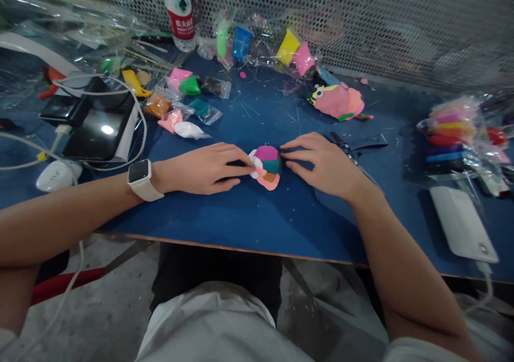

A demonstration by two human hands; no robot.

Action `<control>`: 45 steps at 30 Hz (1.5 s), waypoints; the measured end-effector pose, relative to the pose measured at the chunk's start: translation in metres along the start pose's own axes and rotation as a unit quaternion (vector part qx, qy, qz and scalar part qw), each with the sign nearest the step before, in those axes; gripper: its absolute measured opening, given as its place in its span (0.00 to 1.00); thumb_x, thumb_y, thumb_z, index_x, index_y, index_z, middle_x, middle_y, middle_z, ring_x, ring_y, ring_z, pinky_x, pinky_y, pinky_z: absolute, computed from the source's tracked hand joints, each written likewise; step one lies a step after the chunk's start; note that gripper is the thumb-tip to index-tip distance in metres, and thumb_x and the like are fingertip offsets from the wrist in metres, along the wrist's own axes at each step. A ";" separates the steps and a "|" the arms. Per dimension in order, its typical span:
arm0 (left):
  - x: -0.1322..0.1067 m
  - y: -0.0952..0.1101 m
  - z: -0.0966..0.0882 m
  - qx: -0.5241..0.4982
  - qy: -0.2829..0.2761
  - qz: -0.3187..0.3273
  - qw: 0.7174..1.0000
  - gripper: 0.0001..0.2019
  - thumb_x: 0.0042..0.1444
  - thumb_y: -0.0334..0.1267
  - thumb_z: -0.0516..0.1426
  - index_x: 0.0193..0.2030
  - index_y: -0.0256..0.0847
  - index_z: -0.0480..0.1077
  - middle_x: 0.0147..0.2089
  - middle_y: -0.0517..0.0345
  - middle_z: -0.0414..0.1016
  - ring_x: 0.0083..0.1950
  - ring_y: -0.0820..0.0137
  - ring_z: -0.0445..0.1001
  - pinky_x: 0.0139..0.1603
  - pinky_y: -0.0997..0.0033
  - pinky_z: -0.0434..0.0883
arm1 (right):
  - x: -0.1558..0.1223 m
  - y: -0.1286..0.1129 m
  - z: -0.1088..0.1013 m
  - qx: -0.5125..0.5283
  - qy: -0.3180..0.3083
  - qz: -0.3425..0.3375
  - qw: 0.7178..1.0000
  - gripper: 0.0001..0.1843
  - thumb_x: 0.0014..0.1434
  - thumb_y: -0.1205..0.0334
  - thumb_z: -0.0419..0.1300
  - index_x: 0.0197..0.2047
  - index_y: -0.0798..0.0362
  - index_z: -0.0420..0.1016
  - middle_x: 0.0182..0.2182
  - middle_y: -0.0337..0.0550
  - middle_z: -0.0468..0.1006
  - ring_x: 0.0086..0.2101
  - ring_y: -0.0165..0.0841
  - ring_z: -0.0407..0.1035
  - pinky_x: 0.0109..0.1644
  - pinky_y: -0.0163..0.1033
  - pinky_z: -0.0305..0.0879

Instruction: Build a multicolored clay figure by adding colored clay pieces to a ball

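A flat, roundish piece of modelling clay (270, 154) lies on the blue table in front of me, with purple, teal, brown, salmon-pink and white patches and a dark edge at its right. From the left, my left hand (209, 168) reaches to it; its fingertips touch the white clay (254, 159), while the thumb stays apart. My right hand (321, 161) is at the opposite side, fingers spread, with the tips at or just beside the dark edge. Exact contact there cannot be made out.
Behind lie bagged clay packs (189, 85) and a pink clay fish (339, 102). Black scissors (349, 148) rest beyond my right hand. A water bottle (179, 16), black phone (102, 129) and cables stand left; a white power bank (461, 223) and bagged clay (453, 132) lie right.
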State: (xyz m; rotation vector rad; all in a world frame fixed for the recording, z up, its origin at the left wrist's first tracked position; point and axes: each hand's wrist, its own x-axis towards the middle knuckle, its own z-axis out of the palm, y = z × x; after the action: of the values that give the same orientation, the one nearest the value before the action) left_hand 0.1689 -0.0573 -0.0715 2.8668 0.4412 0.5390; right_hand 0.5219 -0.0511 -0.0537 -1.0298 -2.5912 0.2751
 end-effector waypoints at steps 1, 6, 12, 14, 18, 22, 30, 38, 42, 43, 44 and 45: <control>0.000 -0.001 0.000 -0.003 0.005 -0.003 1.000 0.20 0.82 0.35 0.56 0.74 0.41 0.78 0.71 0.38 0.81 0.75 0.51 0.79 0.76 0.47 0.78 | 0.000 -0.001 -0.001 0.002 0.002 -0.003 1.000 0.16 0.78 0.62 0.61 0.55 0.46 0.93 0.60 0.47 0.91 0.61 0.53 0.82 0.68 0.66 0.79; -0.002 -0.003 0.001 -0.023 0.012 -0.028 0.999 0.20 0.81 0.36 0.58 0.74 0.41 0.78 0.74 0.38 0.80 0.74 0.51 0.81 0.75 0.48 0.82 | 0.003 -0.007 -0.006 0.028 -0.041 -0.010 0.999 0.19 0.79 0.65 0.59 0.59 0.46 0.92 0.61 0.46 0.92 0.62 0.51 0.82 0.68 0.62 0.80; -0.005 -0.003 0.004 -0.030 -0.001 -0.077 0.997 0.24 0.81 0.39 0.58 0.79 0.42 0.74 0.80 0.40 0.74 0.76 0.52 0.80 0.76 0.53 0.82 | 0.003 -0.006 -0.004 0.037 -0.030 0.000 0.999 0.19 0.78 0.65 0.59 0.58 0.46 0.92 0.60 0.46 0.92 0.61 0.50 0.84 0.67 0.62 0.81; -0.005 -0.003 0.005 -0.031 -0.009 -0.079 0.996 0.25 0.81 0.39 0.58 0.80 0.41 0.73 0.81 0.39 0.73 0.79 0.50 0.78 0.79 0.50 0.79 | 0.003 -0.004 -0.001 0.042 -0.020 0.002 0.999 0.19 0.77 0.66 0.59 0.57 0.45 0.93 0.59 0.46 0.92 0.60 0.50 0.84 0.66 0.62 0.82; -0.004 -0.003 0.004 -0.029 -0.018 -0.075 0.997 0.27 0.82 0.41 0.56 0.82 0.37 0.68 0.82 0.36 0.72 0.85 0.51 0.70 0.89 0.44 0.67 | 0.003 -0.001 0.003 0.021 -0.002 0.016 1.000 0.20 0.78 0.65 0.58 0.57 0.42 0.93 0.60 0.43 0.92 0.61 0.51 0.84 0.68 0.66 0.79; -0.002 -0.002 0.002 -0.029 -0.029 -0.096 0.995 0.29 0.83 0.45 0.55 0.84 0.35 0.63 0.85 0.36 0.68 0.88 0.50 0.64 0.92 0.41 0.60 | 0.004 -0.003 0.005 0.013 -0.017 0.016 1.000 0.22 0.78 0.65 0.56 0.59 0.43 0.92 0.61 0.44 0.91 0.63 0.52 0.82 0.70 0.67 0.77; -0.002 -0.002 0.001 -0.046 -0.063 -0.143 0.987 0.36 0.84 0.49 0.53 0.89 0.36 0.50 0.90 0.37 0.56 0.92 0.49 0.55 0.93 0.42 0.54 | 0.006 -0.004 0.008 0.031 -0.016 0.010 0.999 0.25 0.77 0.69 0.55 0.63 0.44 0.91 0.66 0.49 0.88 0.66 0.55 0.79 0.73 0.74 0.74; 0.000 -0.006 0.004 -0.064 -0.092 -0.124 0.986 0.44 0.84 0.57 0.54 0.93 0.39 0.40 0.93 0.37 0.44 0.95 0.49 0.44 0.95 0.41 0.43 | 0.004 0.004 0.015 0.023 0.010 0.015 1.000 0.25 0.77 0.70 0.55 0.63 0.43 0.90 0.67 0.48 0.87 0.69 0.55 0.77 0.75 0.76 0.72; 0.000 -0.006 0.004 -0.075 -0.095 -0.106 0.987 0.44 0.84 0.58 0.52 0.94 0.44 0.36 0.94 0.43 0.41 0.95 0.51 0.41 0.95 0.43 0.41 | 0.004 0.006 0.021 0.024 0.012 0.021 0.999 0.26 0.77 0.70 0.54 0.64 0.45 0.89 0.70 0.49 0.85 0.71 0.55 0.75 0.77 0.76 0.70; 0.001 -0.006 0.004 -0.075 -0.093 -0.105 0.987 0.44 0.84 0.58 0.52 0.94 0.45 0.36 0.94 0.43 0.40 0.96 0.51 0.39 0.95 0.43 0.41 | 0.004 0.007 0.022 0.026 0.015 0.023 0.999 0.26 0.77 0.70 0.54 0.64 0.45 0.89 0.70 0.49 0.85 0.72 0.55 0.75 0.77 0.77 0.69; 0.001 -0.006 0.004 -0.075 -0.094 -0.106 0.987 0.44 0.84 0.59 0.52 0.94 0.44 0.37 0.94 0.43 0.40 0.96 0.51 0.38 0.95 0.42 0.41 | 0.004 0.007 0.023 0.029 0.021 0.025 0.999 0.25 0.77 0.70 0.54 0.65 0.46 0.89 0.71 0.50 0.84 0.72 0.55 0.75 0.78 0.77 0.69; 0.001 -0.005 0.004 -0.075 -0.097 -0.106 0.987 0.44 0.84 0.59 0.52 0.94 0.44 0.37 0.94 0.43 0.40 0.96 0.50 0.37 0.95 0.42 0.40 | 0.005 0.007 0.024 0.033 0.026 0.027 0.999 0.25 0.77 0.70 0.55 0.65 0.45 0.89 0.71 0.50 0.84 0.72 0.56 0.75 0.77 0.78 0.69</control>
State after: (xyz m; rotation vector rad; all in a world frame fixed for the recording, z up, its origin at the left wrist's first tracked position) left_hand 0.1699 -0.0525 -0.0757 2.6521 0.6343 0.2425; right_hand 0.5140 -0.0440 -0.0769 -1.0718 -2.4934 0.3403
